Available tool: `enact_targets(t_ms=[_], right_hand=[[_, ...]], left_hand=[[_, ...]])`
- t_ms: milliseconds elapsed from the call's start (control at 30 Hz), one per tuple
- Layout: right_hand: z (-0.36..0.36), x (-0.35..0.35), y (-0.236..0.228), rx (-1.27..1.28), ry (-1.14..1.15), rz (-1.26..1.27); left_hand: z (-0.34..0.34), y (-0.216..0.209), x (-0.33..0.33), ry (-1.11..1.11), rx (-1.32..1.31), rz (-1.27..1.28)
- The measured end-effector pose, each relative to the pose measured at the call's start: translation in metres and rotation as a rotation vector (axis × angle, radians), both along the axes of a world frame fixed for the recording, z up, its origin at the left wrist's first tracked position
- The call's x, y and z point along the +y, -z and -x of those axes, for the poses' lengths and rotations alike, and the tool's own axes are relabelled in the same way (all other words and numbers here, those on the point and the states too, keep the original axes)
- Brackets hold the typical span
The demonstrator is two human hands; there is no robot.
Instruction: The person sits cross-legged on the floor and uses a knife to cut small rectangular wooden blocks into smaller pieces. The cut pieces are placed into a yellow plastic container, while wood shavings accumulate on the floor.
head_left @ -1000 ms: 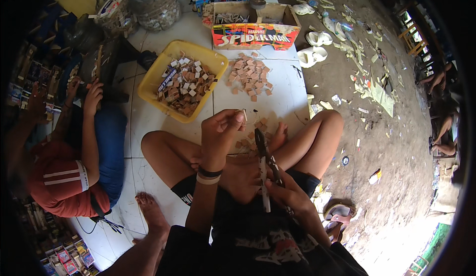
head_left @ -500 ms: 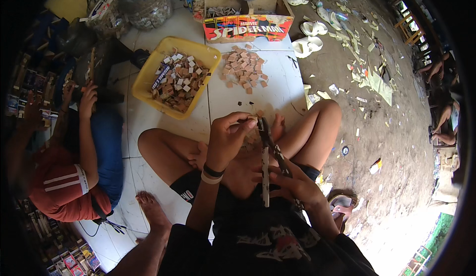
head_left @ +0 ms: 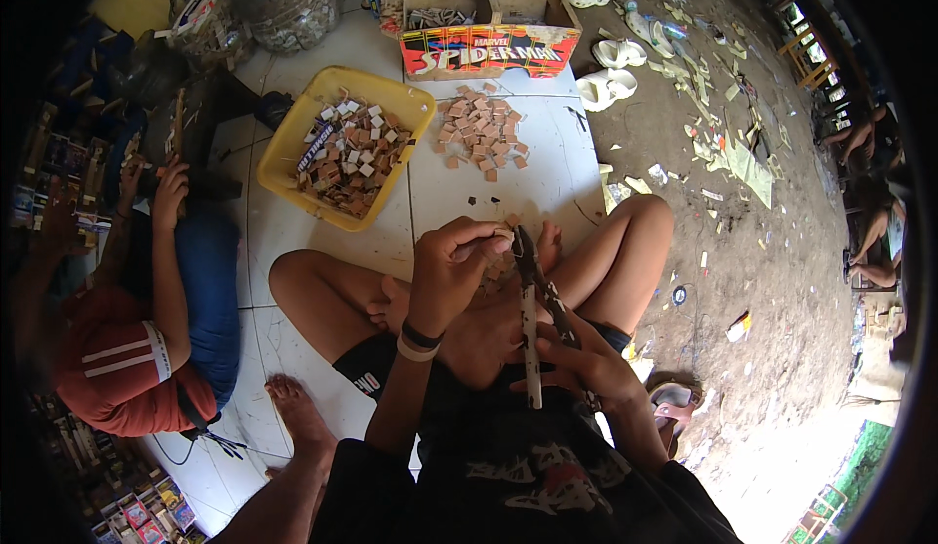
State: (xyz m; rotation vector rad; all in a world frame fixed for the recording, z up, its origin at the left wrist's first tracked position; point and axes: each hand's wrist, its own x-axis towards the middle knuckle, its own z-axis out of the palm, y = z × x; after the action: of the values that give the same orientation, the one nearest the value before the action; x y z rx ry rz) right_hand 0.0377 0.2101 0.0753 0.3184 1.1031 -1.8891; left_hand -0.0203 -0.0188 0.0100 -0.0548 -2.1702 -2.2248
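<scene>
My right hand (head_left: pixel 583 360) is wrapped around the worn, dark handles of long-handled pincers (head_left: pixel 531 334), whose handles stand apart. Their jaws point away from me, above my crossed legs. Close beside the jaws, my left hand (head_left: pixel 451 268) pinches a small piece (head_left: pixel 502 234), mostly hidden by the fingers. Just past the fingertips lies a small brown square (head_left: pixel 513 220). More small brown squares (head_left: pixel 498 268) show on the floor between my legs, partly covered by my left hand and the tool.
Ahead stands a yellow basin (head_left: pixel 272 184) of brown and white squares, with a heap of brown squares (head_left: pixel 482 131) to its right. Behind is a printed wooden box (head_left: pixel 489 53). Another person (head_left: pixel 137 348) sits at left. White shoes (head_left: pixel 608 88) and scraps lie at right.
The pincers have shifted slightly to the right, with my right hand still on the handles. My left hand keeps its pinch by the jaws, almost unmoved.
</scene>
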Motion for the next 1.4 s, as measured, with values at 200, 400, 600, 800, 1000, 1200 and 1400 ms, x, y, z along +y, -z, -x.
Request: enact_targets(t_ms=[200, 400, 600, 800, 1000, 1200, 1400], right_hand=[[-0.002, 0.0, 0.009, 0.022, 0.002, -0.036], [-0.003, -0.003, 0.01, 0.041, -0.008, -0.014], [-0.004, -0.002, 0.014, 0.104, -0.045, -0.048], [-0.012, 0.0, 0.037, 0.017, -0.13, -0.094], [-0.033, -0.008, 0.081, 0.154, -0.163, -0.241], [-0.032, -0.003, 0.102, 0.743, -0.221, -0.868], [-0.024, 0.003, 0.101, 0.481, -0.035, -0.762]], left_hand=[[0.0, 0.0, -0.001, 0.011, 0.015, -0.008], [-0.002, -0.002, -0.002, 0.002, -0.004, 0.003], [-0.003, 0.001, -0.002, -0.012, 0.012, -0.005], [-0.006, 0.014, -0.002, 0.007, 0.001, -0.025], [-0.017, 0.042, 0.006, 0.061, -0.052, 0.048], [-0.024, 0.05, 0.002, 0.03, -0.075, 0.09], [-0.021, 0.042, 0.006, -0.088, 0.02, -0.131]])
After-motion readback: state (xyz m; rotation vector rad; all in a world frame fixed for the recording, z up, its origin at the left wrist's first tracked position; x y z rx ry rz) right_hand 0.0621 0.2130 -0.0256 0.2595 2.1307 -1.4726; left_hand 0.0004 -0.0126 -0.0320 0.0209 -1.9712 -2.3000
